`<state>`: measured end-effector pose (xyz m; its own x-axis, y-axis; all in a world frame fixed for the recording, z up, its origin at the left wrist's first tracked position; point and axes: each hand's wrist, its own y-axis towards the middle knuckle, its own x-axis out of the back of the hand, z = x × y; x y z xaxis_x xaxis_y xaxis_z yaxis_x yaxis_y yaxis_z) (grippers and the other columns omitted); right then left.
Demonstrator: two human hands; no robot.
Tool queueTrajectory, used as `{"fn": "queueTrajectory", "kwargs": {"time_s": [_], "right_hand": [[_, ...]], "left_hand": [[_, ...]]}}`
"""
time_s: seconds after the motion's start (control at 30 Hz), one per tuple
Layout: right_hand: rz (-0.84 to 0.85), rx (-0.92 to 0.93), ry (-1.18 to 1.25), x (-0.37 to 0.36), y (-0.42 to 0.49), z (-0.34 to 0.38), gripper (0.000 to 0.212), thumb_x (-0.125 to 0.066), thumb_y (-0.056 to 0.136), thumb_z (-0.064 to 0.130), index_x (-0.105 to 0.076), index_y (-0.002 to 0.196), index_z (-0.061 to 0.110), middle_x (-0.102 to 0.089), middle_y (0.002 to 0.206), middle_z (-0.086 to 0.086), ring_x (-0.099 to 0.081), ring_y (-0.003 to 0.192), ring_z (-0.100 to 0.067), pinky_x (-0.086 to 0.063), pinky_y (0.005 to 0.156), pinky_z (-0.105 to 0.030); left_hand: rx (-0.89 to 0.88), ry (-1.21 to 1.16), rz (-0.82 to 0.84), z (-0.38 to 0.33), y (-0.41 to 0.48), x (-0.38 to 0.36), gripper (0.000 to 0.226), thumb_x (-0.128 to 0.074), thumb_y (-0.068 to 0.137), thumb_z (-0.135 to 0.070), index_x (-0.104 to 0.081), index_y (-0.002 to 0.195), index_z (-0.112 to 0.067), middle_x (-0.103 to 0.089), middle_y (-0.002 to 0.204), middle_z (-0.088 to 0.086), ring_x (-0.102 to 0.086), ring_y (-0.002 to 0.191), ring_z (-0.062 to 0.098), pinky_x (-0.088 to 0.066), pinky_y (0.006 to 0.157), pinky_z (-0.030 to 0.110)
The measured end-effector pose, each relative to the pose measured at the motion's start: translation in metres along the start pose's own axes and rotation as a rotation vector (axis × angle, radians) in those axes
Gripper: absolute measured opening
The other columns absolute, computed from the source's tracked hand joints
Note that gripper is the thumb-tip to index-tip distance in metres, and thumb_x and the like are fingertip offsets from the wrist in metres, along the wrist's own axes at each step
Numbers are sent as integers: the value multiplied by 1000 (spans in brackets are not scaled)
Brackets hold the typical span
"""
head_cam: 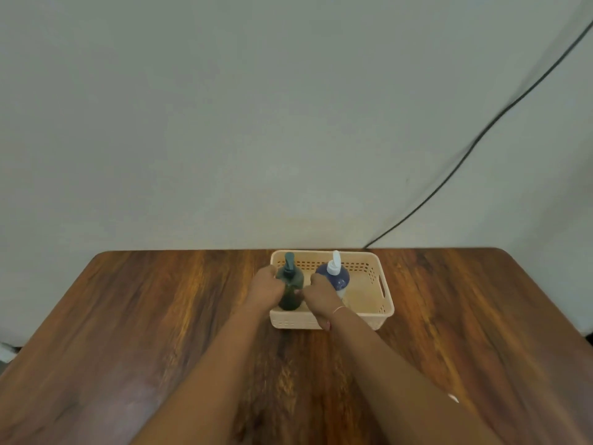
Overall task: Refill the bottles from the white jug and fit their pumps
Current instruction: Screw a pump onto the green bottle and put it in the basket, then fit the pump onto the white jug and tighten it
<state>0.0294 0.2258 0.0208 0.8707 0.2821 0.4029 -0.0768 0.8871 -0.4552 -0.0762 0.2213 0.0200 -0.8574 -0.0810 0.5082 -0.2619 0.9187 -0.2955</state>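
Green bottle (290,289) upright in left hand (265,288), blue bottle (334,277) in right hand (321,295).

Bare forearms; thin bracelet (339,309), right wrist

Plain room, wooden table (128,332), bare wall (224,123)

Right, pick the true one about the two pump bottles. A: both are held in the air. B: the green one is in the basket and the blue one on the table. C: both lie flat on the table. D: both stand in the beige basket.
D: the green bottle and the blue bottle both stand upright inside the beige basket, with the hands around the green one.
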Motion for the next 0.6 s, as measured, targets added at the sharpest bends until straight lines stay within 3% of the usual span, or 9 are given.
{"fn": "queueTrajectory", "kwargs": {"time_s": [0.1, 0.17, 0.23, 0.27, 0.33, 0.4, 0.47, 0.53, 0.6], "right_hand": [[-41, 177, -19, 37, -52, 0, 24, -53, 87, 9, -55, 111, 6, -53, 121, -5, -52, 110, -24, -40, 90, -29], [-53, 290, -42, 77, -99, -11, 23, -56, 86, 13, -65, 105, 23, -61, 110, 7, -57, 99, -11, -44, 88, -27], [-75, 316, -46, 121, -147, -31, 28, -58, 87, 16, -62, 111, 29, -59, 105, 22, -55, 97, 2, -43, 87, -21], [-92, 299, -50, 141, -167, -44, 33, -59, 87, 17, -57, 118, 27, -57, 108, 22, -55, 100, 3, -43, 91, -22], [-140, 217, -45, 170, -196, -75, 35, -59, 87, 15, -57, 122, 22, -57, 118, 13, -54, 108, -4, -41, 100, -31], [-175, 144, -34, 188, -216, -109, 25, -61, 86, 10, -66, 108, 19, -63, 117, 5, -59, 106, -13, -43, 100, -38], [-179, 99, -95, 195, -224, -142, 12, -64, 83, 8, -71, 92, 13, -71, 105, -2, -65, 96, -21, -49, 94, -44], [-179, 26, -178, 188, -229, -175, 8, -67, 81, 10, -71, 89, 8, -72, 92, -4, -67, 83, -18, -53, 82, -38], [-277, -90, -375, 171, -229, -207, 17, -70, 79, 17, -68, 93, 7, -67, 91, -8, -61, 80, -18, -45, 70, -28]], "left_hand": [[-43, -45, -118, 4, -27, -2, 27, -46, 81, 3, -59, 104, -7, -64, 101, 13, -59, 90, 25, -42, 62, 28], [-95, -49, -155, 10, -57, -16, 39, -50, 82, 1, -59, 117, -14, -65, 109, 9, -60, 92, 19, -43, 67, 23], [-168, -80, -70, 16, -95, -39, 38, -53, 87, -6, -57, 122, -19, -63, 119, 2, -56, 89, 1, -42, 69, 10], [-211, -70, 9, 20, -114, -53, 39, -54, 88, -9, -54, 125, -21, -60, 125, -1, -54, 93, -3, -43, 75, 8], [-342, 54, 187, 26, -144, -80, 55, -55, 85, -7, -43, 136, -22, -48, 139, -6, -46, 120, 3, -34, 96, 11], [-448, 137, 341, 31, -165, -103, 67, -57, 83, -5, -31, 142, -22, -34, 149, -8, -27, 138, 6, -21, 106, 14], [-453, 147, 467, 33, -183, -121, 75, -62, 83, -15, -21, 145, -23, -23, 154, -7, -15, 142, 7, -16, 113, 21], [-428, 172, 521, 32, -195, -134, 87, -68, 79, -25, -14, 147, -22, -17, 156, -7, -11, 143, 8, -14, 118, 29], [-409, 213, 484, 28, -203, -142, 95, -73, 75, -31, -12, 147, -22, -16, 156, -7, -10, 144, 10, -13, 117, 32]]}}
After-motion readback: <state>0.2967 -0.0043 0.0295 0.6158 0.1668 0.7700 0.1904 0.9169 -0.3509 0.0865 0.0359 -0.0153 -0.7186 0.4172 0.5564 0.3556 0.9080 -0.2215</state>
